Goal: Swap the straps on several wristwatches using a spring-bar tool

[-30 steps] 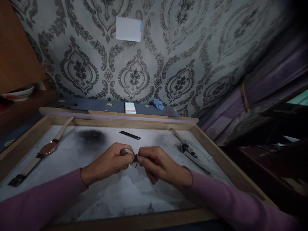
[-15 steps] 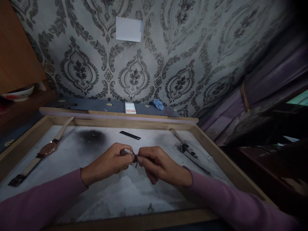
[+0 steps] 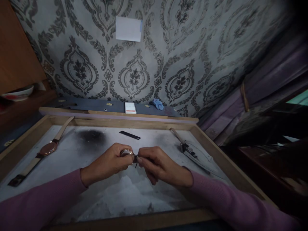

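My left hand (image 3: pixel 109 163) is closed around a small round watch case (image 3: pixel 126 152) with a shiny metal rim, held a little above the white work surface. Thumb and fingers of my right hand (image 3: pixel 161 165) pinch a thin dark piece (image 3: pixel 136 165) at the right edge of the case. Fingertips hide where the two meet, so I cannot tell whether this piece is a tool or part of the watch. Beyond both hands lies a flat black strip (image 3: pixel 130 135) with a small hole at one end, like a cutter blade.
A wooden frame (image 3: pixel 122 121) borders the white surface (image 3: pixel 96 199). On the left rests a rose-gold watch (image 3: pixel 48 148) with a pale strap. A dark-cased watch (image 3: pixel 189 149) lies at right. Behind the frame are a small box (image 3: pixel 130 107) and a crumpled blue cloth (image 3: pixel 158 104).
The watch case has turned very slightly in my left hand, showing more of its rim. Both hands otherwise keep their place and grip.
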The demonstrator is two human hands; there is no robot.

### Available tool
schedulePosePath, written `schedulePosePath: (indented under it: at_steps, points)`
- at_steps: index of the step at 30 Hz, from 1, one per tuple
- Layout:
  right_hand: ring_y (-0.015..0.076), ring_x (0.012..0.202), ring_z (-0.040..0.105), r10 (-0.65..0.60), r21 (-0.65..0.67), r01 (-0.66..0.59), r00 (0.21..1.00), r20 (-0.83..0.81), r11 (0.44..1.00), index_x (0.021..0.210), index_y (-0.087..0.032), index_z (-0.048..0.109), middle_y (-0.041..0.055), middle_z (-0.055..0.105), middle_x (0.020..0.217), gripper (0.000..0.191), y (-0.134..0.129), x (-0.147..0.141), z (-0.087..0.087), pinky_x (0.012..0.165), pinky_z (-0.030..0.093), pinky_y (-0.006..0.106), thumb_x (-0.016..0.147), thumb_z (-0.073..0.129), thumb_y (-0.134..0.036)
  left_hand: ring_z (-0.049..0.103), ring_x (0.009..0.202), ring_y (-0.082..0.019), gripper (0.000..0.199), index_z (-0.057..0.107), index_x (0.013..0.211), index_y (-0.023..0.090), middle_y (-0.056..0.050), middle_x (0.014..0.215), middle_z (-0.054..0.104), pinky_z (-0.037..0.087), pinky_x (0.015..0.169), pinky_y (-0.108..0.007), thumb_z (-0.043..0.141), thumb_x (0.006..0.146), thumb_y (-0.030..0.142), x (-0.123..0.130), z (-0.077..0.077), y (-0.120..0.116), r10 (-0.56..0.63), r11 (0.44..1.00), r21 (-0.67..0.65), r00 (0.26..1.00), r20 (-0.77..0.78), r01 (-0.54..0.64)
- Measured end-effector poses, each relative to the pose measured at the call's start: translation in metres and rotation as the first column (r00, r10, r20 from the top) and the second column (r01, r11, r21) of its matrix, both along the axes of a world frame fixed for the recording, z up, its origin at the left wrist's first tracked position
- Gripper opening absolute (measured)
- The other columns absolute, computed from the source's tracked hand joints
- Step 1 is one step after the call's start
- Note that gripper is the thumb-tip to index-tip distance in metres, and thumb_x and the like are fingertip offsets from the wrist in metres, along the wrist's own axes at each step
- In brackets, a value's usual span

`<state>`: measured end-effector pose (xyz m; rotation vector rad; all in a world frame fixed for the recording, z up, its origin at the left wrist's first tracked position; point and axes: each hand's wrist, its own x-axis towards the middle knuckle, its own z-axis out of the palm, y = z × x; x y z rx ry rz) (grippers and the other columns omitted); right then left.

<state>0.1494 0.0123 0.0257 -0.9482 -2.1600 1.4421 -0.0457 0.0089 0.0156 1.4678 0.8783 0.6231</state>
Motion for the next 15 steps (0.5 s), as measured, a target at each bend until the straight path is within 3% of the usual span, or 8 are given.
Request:
schedulePosePath:
  at_steps: [15]
  points:
    - [0.0062,0.035,0.043,0.030,0.005,-0.030,1.000,0.004,1.000,0.070,-0.019,0.042,-0.0079,0.042,0.042,0.039,0.0003,0.0015,-0.0032,0.038,0.033,0.016,0.096,0.044,-0.049,0.023,0.046,-0.006,0.019,0.036,0.059,0.020,0.010,0.052,0.029,0.019,0.043,-0.021,0.045,0.076,0.019,0.0006,-0.0003,-0.0011,-0.018,0.998,0.065,0.999,-0.031,0.020]
